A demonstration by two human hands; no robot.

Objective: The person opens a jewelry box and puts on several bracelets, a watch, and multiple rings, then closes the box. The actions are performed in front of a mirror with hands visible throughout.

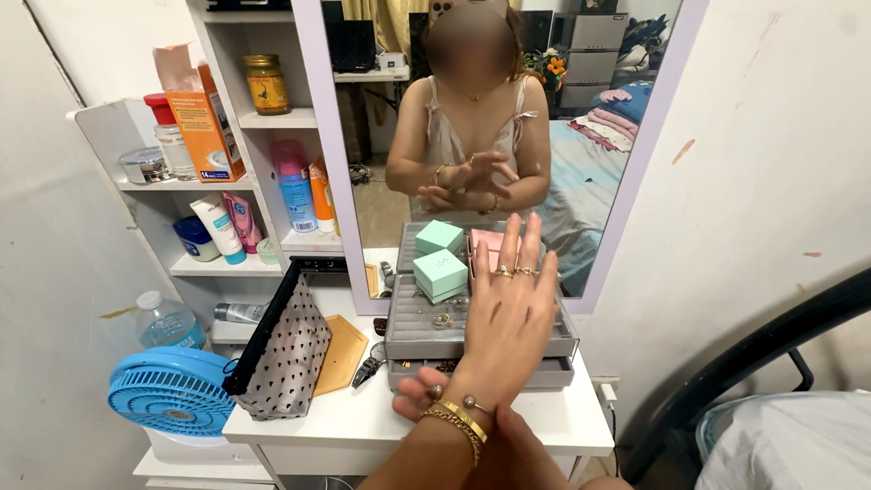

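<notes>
Bracelets (461, 419) are already worn on the left hand (508, 318), fingers spread, rings on; right hand (426, 395) beneath, grip hidden.

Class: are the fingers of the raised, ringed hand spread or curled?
Spread: the raised hand is flat, its fingers straight, above the grey jewellery tray.

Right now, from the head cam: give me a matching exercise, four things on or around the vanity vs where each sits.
Things:
1. mint box
2. blue fan
3. patterned pouch
4. amber jar

Places:
A. upper shelf, left of the mirror
B. leaning on the tabletop, left of the jewellery tray
C. on top of the jewellery tray
D. low, left of the table

Pairs: 1-C, 2-D, 3-B, 4-A
</notes>
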